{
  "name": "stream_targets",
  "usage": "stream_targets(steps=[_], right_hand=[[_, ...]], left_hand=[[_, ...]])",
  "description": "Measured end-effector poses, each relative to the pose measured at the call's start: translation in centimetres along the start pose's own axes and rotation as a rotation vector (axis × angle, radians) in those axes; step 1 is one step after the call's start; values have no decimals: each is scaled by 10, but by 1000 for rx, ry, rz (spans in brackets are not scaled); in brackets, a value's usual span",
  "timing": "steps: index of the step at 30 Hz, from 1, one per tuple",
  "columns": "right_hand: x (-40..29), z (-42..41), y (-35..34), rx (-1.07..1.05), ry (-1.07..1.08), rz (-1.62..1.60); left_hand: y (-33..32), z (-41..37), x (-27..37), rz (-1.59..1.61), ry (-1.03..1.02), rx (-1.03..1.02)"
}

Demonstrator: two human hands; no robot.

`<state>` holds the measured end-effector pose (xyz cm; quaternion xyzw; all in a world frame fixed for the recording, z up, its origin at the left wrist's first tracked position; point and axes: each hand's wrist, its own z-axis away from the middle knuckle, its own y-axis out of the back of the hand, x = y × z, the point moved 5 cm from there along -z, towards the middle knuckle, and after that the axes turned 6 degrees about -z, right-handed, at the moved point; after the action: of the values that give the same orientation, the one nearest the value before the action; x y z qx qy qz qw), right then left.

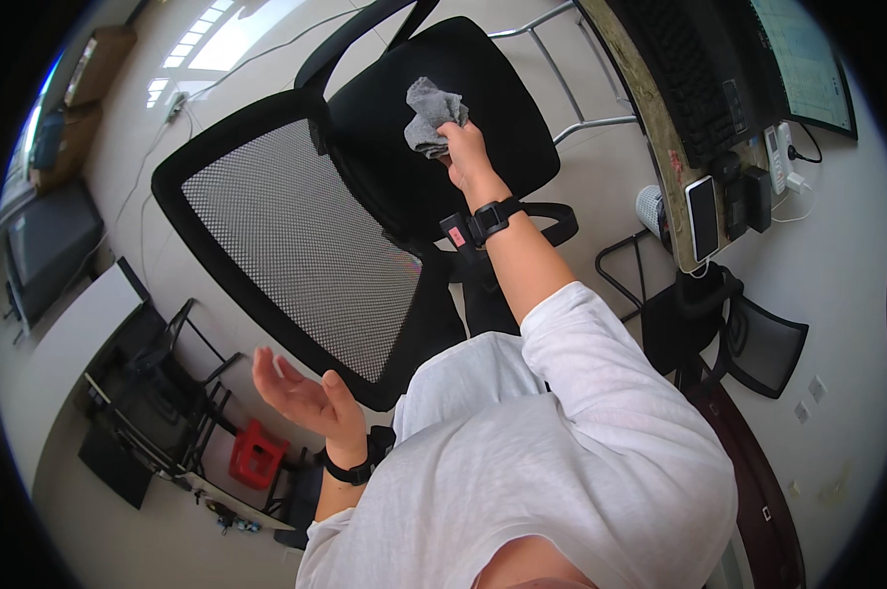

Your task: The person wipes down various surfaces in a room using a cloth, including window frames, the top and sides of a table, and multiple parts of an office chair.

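Note:
My right hand [464, 153] grips a crumpled grey cloth [430, 110] over the black seat [499, 88] of an office chair. Whether the cloth presses on the seat or hangs just above it, I cannot tell. The chair's mesh backrest [304, 235] slants across the middle of the view, between me and the seat. My left hand [307, 397] is empty, its fingers apart, beside the lower left edge of the backrest frame. Black straps circle both wrists.
At the right a desk [683, 228] carries a keyboard [690, 81], a monitor [804, 66] and a phone [702, 217]. A second mesh chair [763, 346] stands below it. A cable [267, 48] crosses the floor. A red plastic stool [256, 455] stands lower left.

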<state>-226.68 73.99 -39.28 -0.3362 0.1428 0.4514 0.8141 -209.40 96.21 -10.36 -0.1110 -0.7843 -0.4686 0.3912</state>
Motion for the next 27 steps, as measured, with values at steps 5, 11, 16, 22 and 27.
stream_targets(steps=[5,11,16,22,27], right_hand=[[-23,84,-65,-205,-21,-177],[-48,116,-71,-261,539,428],[-71,134,-65,-271,1041,1010],[-33,69,-10,-343,722,982],[-71,-25,86,-144,654,1443]], left_hand=[[-80,23,21,753,790,-664],[-137,51,27,1033,1118,-829],[-154,83,26,1002,1245,-829],[-120,34,27,657,743,-654],[1,-46,26,-411,35,-59]])
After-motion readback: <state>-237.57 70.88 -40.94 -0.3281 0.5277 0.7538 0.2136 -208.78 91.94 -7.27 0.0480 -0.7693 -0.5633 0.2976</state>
